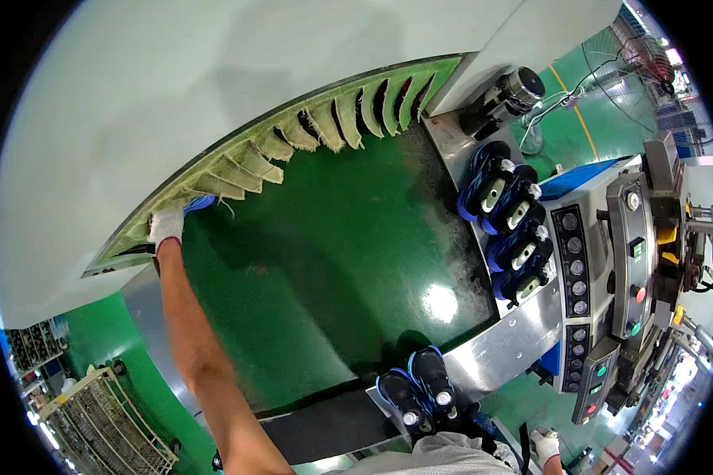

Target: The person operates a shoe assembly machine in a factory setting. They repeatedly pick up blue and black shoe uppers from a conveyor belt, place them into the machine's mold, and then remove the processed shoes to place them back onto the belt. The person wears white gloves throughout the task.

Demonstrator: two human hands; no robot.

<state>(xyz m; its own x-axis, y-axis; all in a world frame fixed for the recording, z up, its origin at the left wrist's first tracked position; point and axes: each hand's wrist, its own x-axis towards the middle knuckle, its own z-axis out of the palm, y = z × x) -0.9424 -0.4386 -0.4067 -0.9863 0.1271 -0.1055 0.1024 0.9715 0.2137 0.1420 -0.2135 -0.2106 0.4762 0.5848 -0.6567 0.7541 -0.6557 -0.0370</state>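
the gloved left hand [166, 226] reaches up to the frayed green flaps [273, 146] across the machine's opening, and the likeliest trouble starts there. a blue piece [200, 203], perhaps part of a shoe, shows just beside that glove, mostly hidden by the flaps. since the flaps cover it, a blind grab could miss it, tip it or push it further in. the loose, ragged threads could also catch on the glove's knit or its dark red cuff [167, 243]. if the green surface [293, 269] under the flaps is a running belt, which i cannot tell, the piece might slide away from a weak hold.

on the right, four dark blue shoes [509, 229] sit close together in a row on the metal tabletop [503, 344], so a bump to one could shift its neighbours. the pair of black and blue shoes [429, 380] at the near edge lies close to the grey shirt [451, 454], and leaning forward could knock it.

as for the fingers, those of the left hand are tucked out of sight, so how far they spread, and whether they grip the blue piece, i cannot tell. the gloved right hand [544, 446] hangs low beside a black strap [524, 448]; its fingers are too small to read, and no held thing is clear.
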